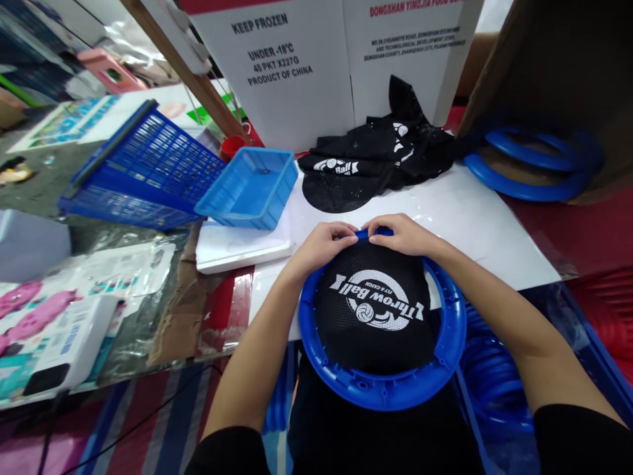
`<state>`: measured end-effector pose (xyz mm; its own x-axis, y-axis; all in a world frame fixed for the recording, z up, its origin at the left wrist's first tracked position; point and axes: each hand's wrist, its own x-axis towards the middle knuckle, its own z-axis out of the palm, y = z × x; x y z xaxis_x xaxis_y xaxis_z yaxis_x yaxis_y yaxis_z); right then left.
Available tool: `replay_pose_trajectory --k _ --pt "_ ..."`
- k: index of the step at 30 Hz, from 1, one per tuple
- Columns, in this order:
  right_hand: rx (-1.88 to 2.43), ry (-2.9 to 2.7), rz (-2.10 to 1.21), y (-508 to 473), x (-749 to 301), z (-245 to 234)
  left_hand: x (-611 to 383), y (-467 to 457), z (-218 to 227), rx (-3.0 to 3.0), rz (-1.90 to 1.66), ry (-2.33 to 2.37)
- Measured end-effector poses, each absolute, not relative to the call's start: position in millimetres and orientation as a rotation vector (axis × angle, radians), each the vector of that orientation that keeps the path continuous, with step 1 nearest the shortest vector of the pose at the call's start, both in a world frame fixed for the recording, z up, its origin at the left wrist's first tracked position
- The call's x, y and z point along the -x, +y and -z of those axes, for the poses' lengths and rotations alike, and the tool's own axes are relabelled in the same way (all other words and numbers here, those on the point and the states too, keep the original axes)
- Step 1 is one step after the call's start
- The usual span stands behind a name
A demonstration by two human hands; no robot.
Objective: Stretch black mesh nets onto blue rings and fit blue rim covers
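Note:
A blue plastic ring (445, 356) lies at the near edge of a white board (484, 224), right in front of me. A black mesh cloth (376, 310) printed "Throw Ball" in white covers its middle. My left hand (324, 244) and my right hand (403, 234) meet at the ring's far rim. Both have fingers curled and pinch the cloth's edge against the rim.
A pile of black printed cloths (376, 161) lies farther back, before a white carton (316, 59). A light blue tray (252, 188) and a dark blue basket (148, 168) stand at left. More blue rings (534, 165) rest at far right and stacked at lower right (489, 382).

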<state>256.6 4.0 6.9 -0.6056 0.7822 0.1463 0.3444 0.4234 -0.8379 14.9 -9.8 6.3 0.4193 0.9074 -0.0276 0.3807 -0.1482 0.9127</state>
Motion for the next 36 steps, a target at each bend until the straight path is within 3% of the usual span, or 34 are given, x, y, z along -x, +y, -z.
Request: replay_pose_trajectory --k 7,19,27,36 --pt "1.008 -2.164 -1.194 12 -258 -7 -19 -8 -4 -1.821 -0.653 1.162" --pt "1.019 -2.299 -0.981 11 -253 -10 -20 -9 -8 -1.857 -0.663 1.190" --pt "0.981 -2.310 -1.092 18 -256 -8 -19 -5 -6 -1.857 -0.643 1.185" --pt "1.080 -2.433 -0.849 17 -247 -8 -17 -2 -2 -1.893 -0.668 1.188"
